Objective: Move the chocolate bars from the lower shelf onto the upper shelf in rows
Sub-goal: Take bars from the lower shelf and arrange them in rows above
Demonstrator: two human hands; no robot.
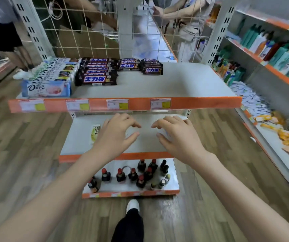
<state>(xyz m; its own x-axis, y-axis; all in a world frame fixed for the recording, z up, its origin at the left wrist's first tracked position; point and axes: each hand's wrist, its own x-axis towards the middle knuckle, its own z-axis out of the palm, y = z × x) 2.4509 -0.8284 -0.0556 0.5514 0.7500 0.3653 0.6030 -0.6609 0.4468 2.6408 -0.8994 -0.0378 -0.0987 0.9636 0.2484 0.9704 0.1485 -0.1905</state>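
- White lower shelf (80,135) has one pale yellow Dove bar (94,134) in plain sight, lying flat with its long axis running front to back.
- Left hand (115,135) hovers just right of that bar, fingers loosely curved and spread, holding nothing. It is clearly the nearer hand.
- Right hand (177,135) hovers well apart from the bar, also spread and empty. A pale edge shows under its fingers; cannot tell if that is another bar.
- Next move, my read: left hand shifts left and grips the bar across its short sides.
- Upper shelf (175,84) holds the rows: a row of Dove bars (48,88) far left, front wrapper reads "Dove"; dark Snickers bars (96,79) beside it, printed "士力架"; two shorter rows of the same, (128,64) and (152,68).
- Right half of the upper shelf is bare.
- Price tags (117,103) on the orange edge are unreadable.
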